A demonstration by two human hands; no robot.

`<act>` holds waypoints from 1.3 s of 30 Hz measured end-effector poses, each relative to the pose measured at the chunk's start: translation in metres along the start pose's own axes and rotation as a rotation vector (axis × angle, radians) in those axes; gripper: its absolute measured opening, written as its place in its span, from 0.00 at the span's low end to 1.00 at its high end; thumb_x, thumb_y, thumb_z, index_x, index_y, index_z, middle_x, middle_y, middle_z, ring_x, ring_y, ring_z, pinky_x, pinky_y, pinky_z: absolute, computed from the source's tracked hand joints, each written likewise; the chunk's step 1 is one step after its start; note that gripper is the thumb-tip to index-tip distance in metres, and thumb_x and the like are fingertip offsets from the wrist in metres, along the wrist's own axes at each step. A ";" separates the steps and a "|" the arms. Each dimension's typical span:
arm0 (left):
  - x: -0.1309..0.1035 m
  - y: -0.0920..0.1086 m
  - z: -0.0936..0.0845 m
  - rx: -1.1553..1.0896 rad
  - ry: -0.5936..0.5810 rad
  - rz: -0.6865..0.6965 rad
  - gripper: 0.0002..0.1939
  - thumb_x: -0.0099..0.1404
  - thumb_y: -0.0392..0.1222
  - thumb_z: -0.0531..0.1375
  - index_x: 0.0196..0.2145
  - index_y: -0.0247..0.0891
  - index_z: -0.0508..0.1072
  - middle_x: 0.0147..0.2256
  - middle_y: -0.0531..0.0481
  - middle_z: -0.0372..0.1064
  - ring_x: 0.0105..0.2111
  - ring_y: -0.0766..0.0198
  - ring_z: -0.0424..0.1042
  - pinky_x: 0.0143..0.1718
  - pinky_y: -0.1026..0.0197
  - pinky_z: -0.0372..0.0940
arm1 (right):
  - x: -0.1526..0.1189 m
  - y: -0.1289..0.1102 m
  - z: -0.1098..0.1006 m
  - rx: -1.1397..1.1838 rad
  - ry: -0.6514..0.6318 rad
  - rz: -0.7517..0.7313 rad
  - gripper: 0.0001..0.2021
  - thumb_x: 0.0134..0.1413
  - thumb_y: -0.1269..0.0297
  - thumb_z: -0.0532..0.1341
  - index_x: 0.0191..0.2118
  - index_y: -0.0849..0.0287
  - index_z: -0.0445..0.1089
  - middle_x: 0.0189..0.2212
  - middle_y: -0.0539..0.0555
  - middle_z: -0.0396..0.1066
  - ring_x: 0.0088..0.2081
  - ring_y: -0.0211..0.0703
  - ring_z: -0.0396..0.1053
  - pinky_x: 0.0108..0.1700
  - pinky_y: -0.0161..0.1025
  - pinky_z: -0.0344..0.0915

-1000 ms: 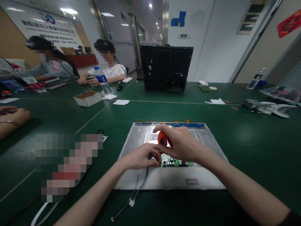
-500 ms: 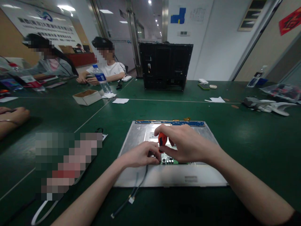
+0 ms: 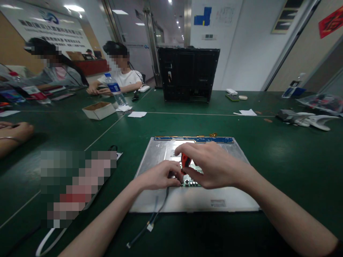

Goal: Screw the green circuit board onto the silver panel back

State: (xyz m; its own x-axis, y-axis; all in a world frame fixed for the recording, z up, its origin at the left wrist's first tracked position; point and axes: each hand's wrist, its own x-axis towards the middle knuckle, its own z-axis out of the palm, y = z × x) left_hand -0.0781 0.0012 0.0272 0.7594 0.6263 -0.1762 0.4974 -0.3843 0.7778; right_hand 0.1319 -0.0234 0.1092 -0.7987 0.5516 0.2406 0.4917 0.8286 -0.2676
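Note:
My right hand [image 3: 211,164] is closed around the short red-and-black handle of a screwdriver [image 3: 185,160], held upright over a green circuit board [image 3: 193,182]. The tool's tip is hidden behind my fingers. Beside it, my left hand [image 3: 163,175] has its fingers curled together at the board's left edge; what they pinch, if anything, is hidden. The board lies on a silver display panel [image 3: 150,198], which is flat on the table and has a blue circuit strip [image 3: 177,139] along its far edge. A dark cable [image 3: 164,205] with a white connector hangs from under my left hand over the panel's near edge.
A black monitor housing [image 3: 189,75] stands upright at the back of the green table [image 3: 289,171]. On the left are an open box [image 3: 99,111], a water bottle [image 3: 115,87] and a blurred-out flat item [image 3: 85,189]. Another person's hand [image 3: 16,135] rests at far left; two people sit beyond.
The screwdriver handle has turned and tilted slightly in my right hand, whose fingers have shifted a little. My left hand stays in place.

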 end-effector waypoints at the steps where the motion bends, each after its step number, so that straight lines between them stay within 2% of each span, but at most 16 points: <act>1: 0.000 0.000 0.000 0.003 -0.003 -0.003 0.02 0.59 0.36 0.61 0.31 0.37 0.75 0.32 0.52 0.68 0.33 0.63 0.67 0.34 0.62 0.61 | 0.000 0.000 0.000 0.000 -0.002 0.004 0.15 0.56 0.66 0.56 0.50 0.60 0.59 0.39 0.53 0.70 0.32 0.38 0.65 0.28 0.35 0.53; 9: -0.001 0.002 0.001 0.010 0.021 -0.037 0.03 0.59 0.37 0.61 0.31 0.37 0.75 0.37 0.51 0.68 0.34 0.62 0.68 0.33 0.62 0.62 | 0.001 -0.001 0.003 -0.060 0.029 0.009 0.14 0.59 0.64 0.55 0.50 0.60 0.60 0.39 0.54 0.71 0.32 0.39 0.66 0.27 0.35 0.53; 15: -0.001 0.003 0.000 0.013 0.013 -0.018 0.04 0.60 0.37 0.60 0.29 0.36 0.73 0.33 0.52 0.68 0.33 0.62 0.68 0.34 0.62 0.61 | -0.002 -0.001 -0.001 -0.045 0.005 0.010 0.15 0.59 0.63 0.55 0.51 0.60 0.59 0.39 0.54 0.71 0.32 0.39 0.66 0.28 0.36 0.53; 20: 0.000 -0.001 0.002 0.031 0.027 -0.004 0.03 0.59 0.36 0.60 0.31 0.37 0.75 0.34 0.52 0.69 0.32 0.63 0.67 0.33 0.63 0.61 | -0.002 -0.002 -0.002 -0.042 0.001 0.001 0.16 0.57 0.66 0.55 0.51 0.61 0.59 0.40 0.55 0.70 0.31 0.38 0.65 0.27 0.36 0.52; 27: 0.000 0.003 0.001 0.046 0.029 0.003 0.03 0.59 0.36 0.60 0.31 0.36 0.75 0.33 0.51 0.69 0.32 0.63 0.68 0.31 0.64 0.61 | 0.000 -0.001 0.004 -0.125 0.041 0.012 0.14 0.60 0.63 0.55 0.50 0.60 0.60 0.39 0.54 0.72 0.32 0.40 0.67 0.27 0.36 0.50; 32: 0.000 0.002 0.000 0.065 0.027 0.005 0.04 0.59 0.38 0.61 0.29 0.36 0.75 0.30 0.52 0.68 0.31 0.62 0.67 0.32 0.63 0.60 | -0.002 -0.004 -0.002 -0.049 0.004 -0.014 0.15 0.57 0.64 0.56 0.50 0.61 0.59 0.41 0.55 0.70 0.32 0.39 0.65 0.28 0.36 0.52; 35: 0.000 0.002 0.000 0.080 0.025 0.002 0.04 0.59 0.39 0.61 0.30 0.37 0.75 0.30 0.52 0.68 0.31 0.62 0.66 0.32 0.62 0.60 | -0.002 -0.004 -0.005 -0.027 -0.005 -0.011 0.15 0.57 0.67 0.55 0.50 0.61 0.60 0.41 0.55 0.70 0.31 0.38 0.64 0.28 0.35 0.53; 39: 0.000 0.004 0.000 0.097 0.036 -0.007 0.03 0.58 0.38 0.62 0.29 0.37 0.75 0.32 0.52 0.68 0.32 0.63 0.66 0.33 0.63 0.60 | -0.001 -0.002 -0.002 -0.066 0.006 0.008 0.14 0.59 0.65 0.56 0.50 0.60 0.60 0.41 0.54 0.71 0.33 0.39 0.67 0.28 0.35 0.52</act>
State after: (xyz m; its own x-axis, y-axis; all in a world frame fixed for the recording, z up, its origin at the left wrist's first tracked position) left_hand -0.0763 -0.0004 0.0308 0.7407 0.6529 -0.1584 0.5425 -0.4421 0.7144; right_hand 0.1325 -0.0254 0.1114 -0.7926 0.5587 0.2443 0.5200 0.8285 -0.2075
